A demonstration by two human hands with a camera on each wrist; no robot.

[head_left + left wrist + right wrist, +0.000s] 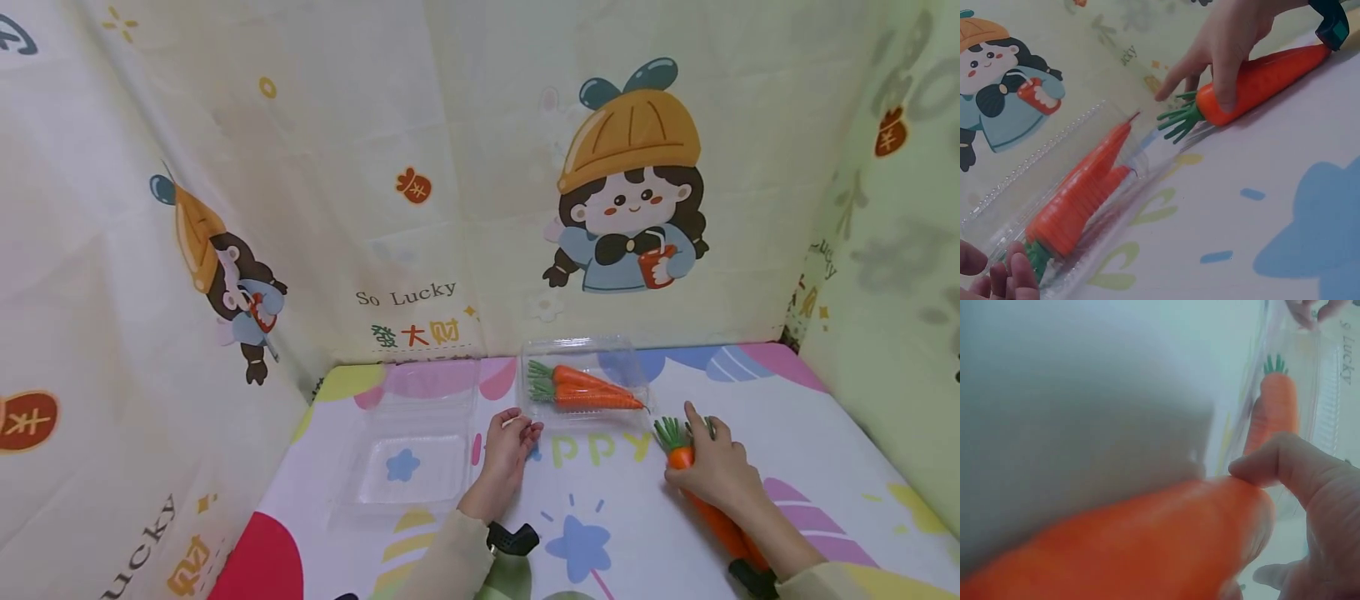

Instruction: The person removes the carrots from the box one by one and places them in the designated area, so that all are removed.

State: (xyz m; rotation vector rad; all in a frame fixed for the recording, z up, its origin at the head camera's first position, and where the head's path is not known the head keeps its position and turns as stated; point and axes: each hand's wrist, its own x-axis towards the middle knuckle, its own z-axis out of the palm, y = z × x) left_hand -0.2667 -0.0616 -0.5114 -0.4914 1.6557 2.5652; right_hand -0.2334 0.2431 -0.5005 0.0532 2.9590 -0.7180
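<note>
My right hand [716,471] is over an orange carrot [712,517] lying at the right of the table, thumb on one side near its leafy end and fingers on the other. The index finger stretches out past the green leaves [1180,119]. A second tuft of green shows behind that hand in the head view. My left hand [506,454] is by the front left corner of a clear plastic box [585,343], fingers loosely bent with nothing between them. Inside the box, carrots [596,400] lie side by side, their green tops to the left.
Another clear plastic box [412,437] lies with its lid folded back at the left of the table. The patterned tablecloth [622,517] runs back to a printed cloth wall [480,208], with further cloth walls at left and right.
</note>
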